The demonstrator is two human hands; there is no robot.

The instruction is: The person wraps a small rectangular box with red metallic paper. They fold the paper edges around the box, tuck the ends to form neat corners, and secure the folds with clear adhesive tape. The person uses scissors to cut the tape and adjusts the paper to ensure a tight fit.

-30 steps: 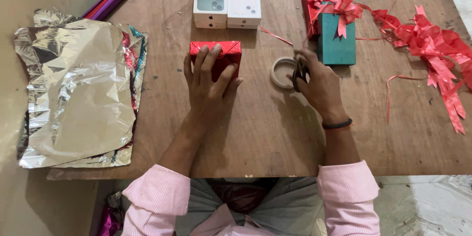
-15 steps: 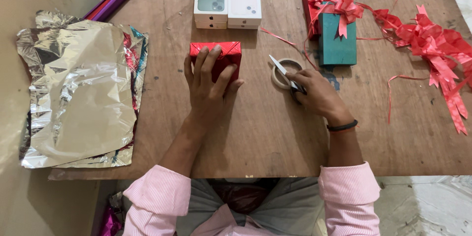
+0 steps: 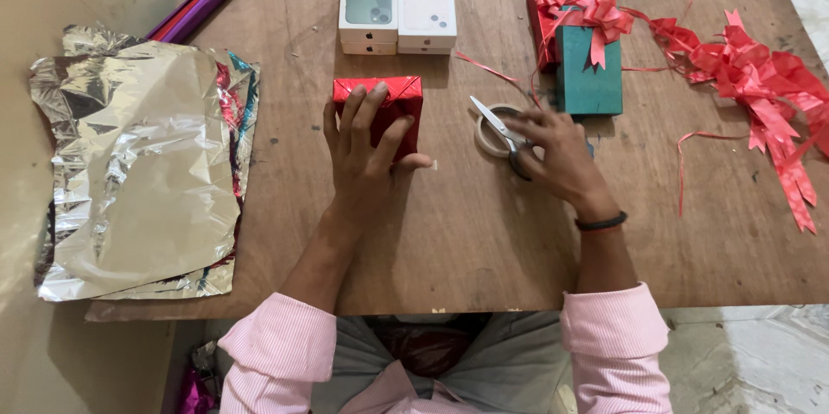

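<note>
Foil-wrapped red box (image 3: 384,103), centre frame, looks light, stiff and slick; left hand (image 3: 367,151) presses flat on it, right hand (image 3: 557,155) grips scissors (image 3: 501,129) over a tape roll (image 3: 492,133).

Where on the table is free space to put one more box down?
The near half of the table, between the two forearms, is bare; so is the strip right of the right hand, below the red ribbons. It is crowded around the tape roll, scissors and teal box.
</note>
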